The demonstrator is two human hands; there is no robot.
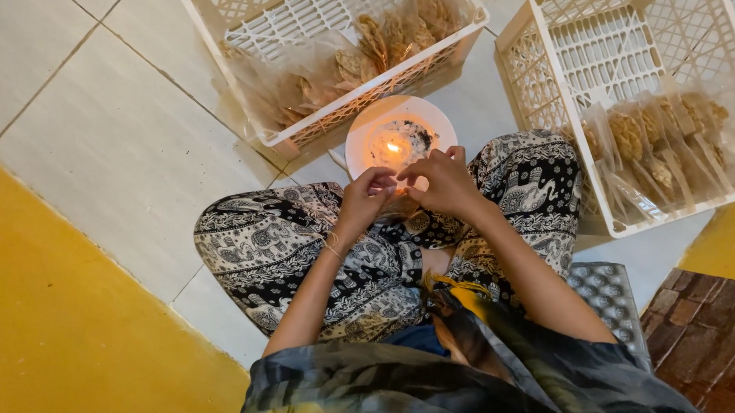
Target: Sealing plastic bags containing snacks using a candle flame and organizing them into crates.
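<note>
A small clear packet (401,198), largely hidden by the fingers, is held at centre frame just below a lit candle (393,148). It is pinched from both sides: the left hand (367,196) is closed on its left edge, the right hand (443,181) on its right, fingers curled and fingertips nearly meeting. What the packet holds cannot be made out.

The candle stands on a white plate (437,121) set on the tiled floor (129,135), directly above the hands in the frame. The flame is alight, with dark residue around it.

The step in hand is judged to be the sealing of a packet's open edge at the flame. The next move would call for the edge to be kept taut and passed briefly and evenly close to the flame, with fingertips held clear of the heat.

A white crate (313,130) at upper centre is seen to hold bagged crackers; a second crate (546,88) at upper right, tipped on its side, holds more bags (658,149). The person is seated cross-legged in patterned trousers (261,246). A yellow floor band (65,348) runs along the lower left.
</note>
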